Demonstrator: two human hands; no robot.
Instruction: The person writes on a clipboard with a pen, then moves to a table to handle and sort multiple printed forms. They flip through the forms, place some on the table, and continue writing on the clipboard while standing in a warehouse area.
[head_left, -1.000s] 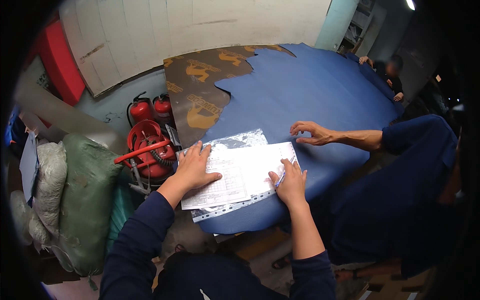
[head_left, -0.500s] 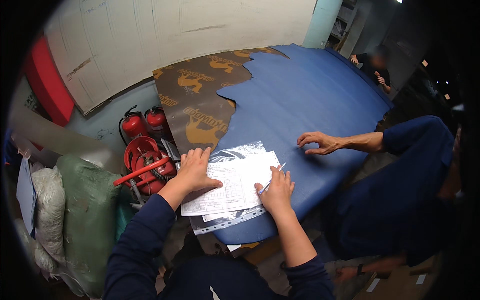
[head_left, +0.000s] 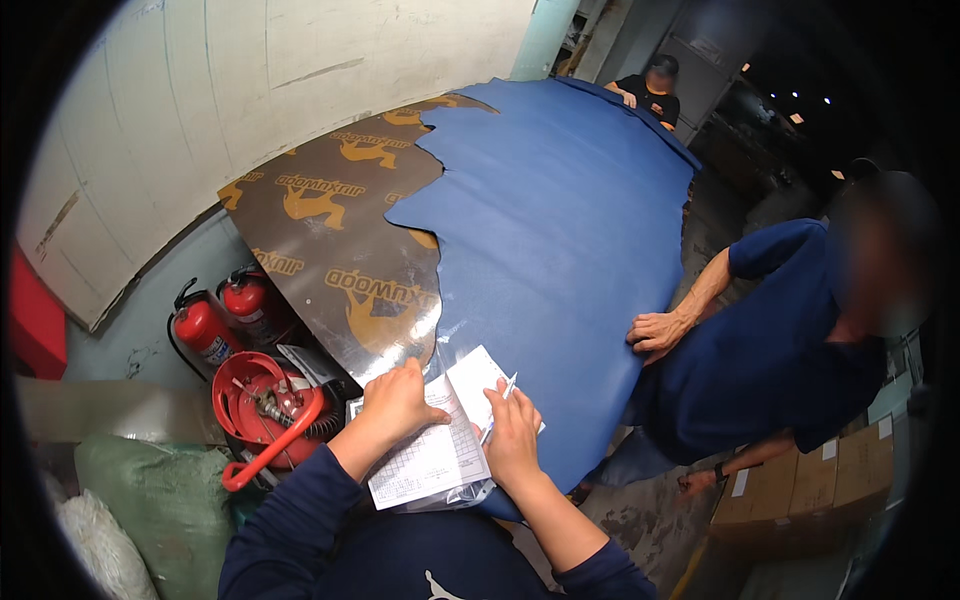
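My left hand [head_left: 398, 402] is closed at the upper left of a printed form [head_left: 418, 472], its thumb across the paper and its fingers partly out of sight. My right hand [head_left: 513, 440] holds a slim pen [head_left: 506, 398] and rests on the papers' right side. Between the hands, another white sheet [head_left: 470, 375] shows past the form's right edge. A clear plastic sleeve [head_left: 468, 495] lies under the papers. All this is on the near end of a large blue leather hide [head_left: 550, 230], spread over a brown printed board [head_left: 345, 270].
At right a co-worker in a navy shirt [head_left: 765, 330] rests a hand [head_left: 657, 332] on the hide's edge. Another person [head_left: 655, 92] stands at the far end. Fire extinguishers [head_left: 205, 325], a red reel-like device [head_left: 265, 405] and a green sack [head_left: 150, 500] are left; cardboard boxes [head_left: 805, 480] lower right.
My view has swung right, showing more of the co-worker, whose hovering hand has come down on the hide's edge. The printed form has turned, baring more of the sheet beside it.
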